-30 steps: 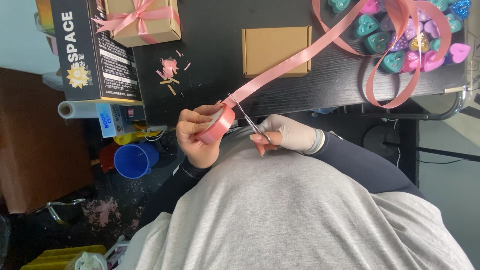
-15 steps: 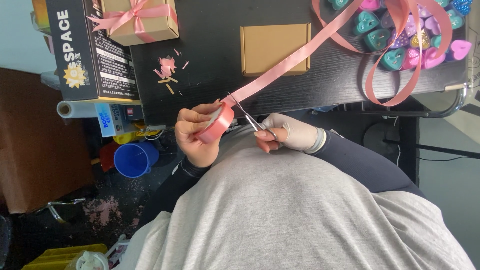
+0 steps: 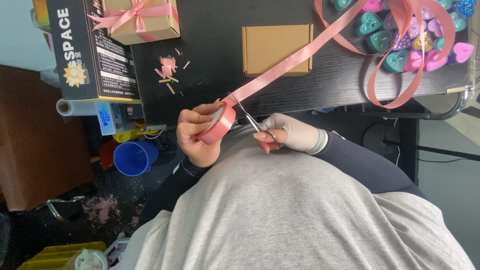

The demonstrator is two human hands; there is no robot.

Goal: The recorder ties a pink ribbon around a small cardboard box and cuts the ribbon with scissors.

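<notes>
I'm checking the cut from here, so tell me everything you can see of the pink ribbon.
The pink ribbon is a flat, satiny band. One end is wound on a roll gripped in the left hand. From there it runs taut and diagonal across the black table, then loops loosely around the heart-shaped candles. The scissors, held by the gloved right hand, meet it just past the roll.

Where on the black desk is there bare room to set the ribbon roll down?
Bare patch of black desk between the bow-tied gift box and the plain cardboard box, past the ribbon scraps. Crowded by the heart-shaped boxes, under ribbon loops.
</notes>
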